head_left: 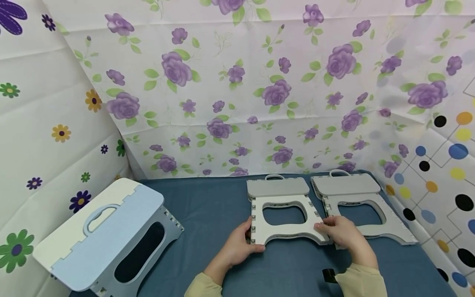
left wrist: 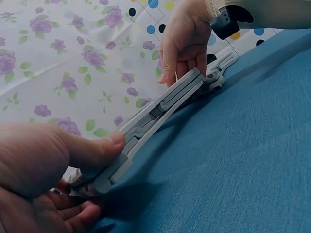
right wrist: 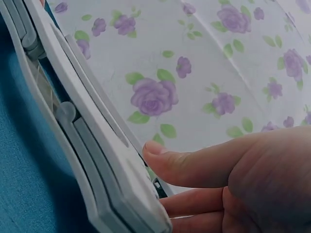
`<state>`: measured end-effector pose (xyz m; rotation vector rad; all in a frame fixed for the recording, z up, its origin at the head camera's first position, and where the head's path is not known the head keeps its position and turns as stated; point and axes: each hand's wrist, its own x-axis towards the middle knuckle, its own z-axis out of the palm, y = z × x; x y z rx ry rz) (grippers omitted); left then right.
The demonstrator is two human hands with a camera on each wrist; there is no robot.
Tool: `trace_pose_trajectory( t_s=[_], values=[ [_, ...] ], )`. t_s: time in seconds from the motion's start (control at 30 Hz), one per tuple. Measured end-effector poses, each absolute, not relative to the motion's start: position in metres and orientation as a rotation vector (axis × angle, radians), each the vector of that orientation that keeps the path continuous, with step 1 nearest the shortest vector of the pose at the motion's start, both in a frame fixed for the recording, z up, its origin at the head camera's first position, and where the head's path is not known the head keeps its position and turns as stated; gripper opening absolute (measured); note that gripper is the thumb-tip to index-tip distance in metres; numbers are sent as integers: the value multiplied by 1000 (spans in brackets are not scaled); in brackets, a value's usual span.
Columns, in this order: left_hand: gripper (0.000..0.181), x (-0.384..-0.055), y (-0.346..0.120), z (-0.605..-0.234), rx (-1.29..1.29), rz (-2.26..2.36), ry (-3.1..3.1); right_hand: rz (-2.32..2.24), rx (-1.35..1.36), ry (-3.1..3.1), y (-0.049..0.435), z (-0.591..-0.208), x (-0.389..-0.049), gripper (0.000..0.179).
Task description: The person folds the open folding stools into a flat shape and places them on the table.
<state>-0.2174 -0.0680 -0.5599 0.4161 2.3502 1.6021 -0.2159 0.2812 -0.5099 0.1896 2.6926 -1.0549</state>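
Middle stool [head_left: 283, 229], folded, lies near the centre of the blue-covered desk [head_left: 193, 231], to the right of it. Its near left corner is gripped by the left hand [head_left: 237, 245], thumb above, fingers beneath; the near right corner is pinched by the right hand [head_left: 343, 233]. Right stool [head_left: 349, 186], also folded, is set just beside; its near left part is hidden by the right hand. Blue stool [head_left: 107, 235], opened and standing, is placed well apart at left. The desk is backed by floral cloth [head_left: 222, 103] and flanked at right by dotted cloth [head_left: 430, 210]. A black device [head_left: 328, 275] is seen at the right cuff.
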Motion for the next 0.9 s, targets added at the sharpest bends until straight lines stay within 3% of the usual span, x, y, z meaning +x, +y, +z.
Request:
trace_pose_trajectory(
  t_s=[0.37,0.9],
  values=[
    [105,-215,-67,-557,368,1463,2475,-973,148,2722,278,-503,-216,59],
    [103,-214,-67,-556,372,1452,2470,-957,149,2715,277,-497,-212,67]
  ],
)
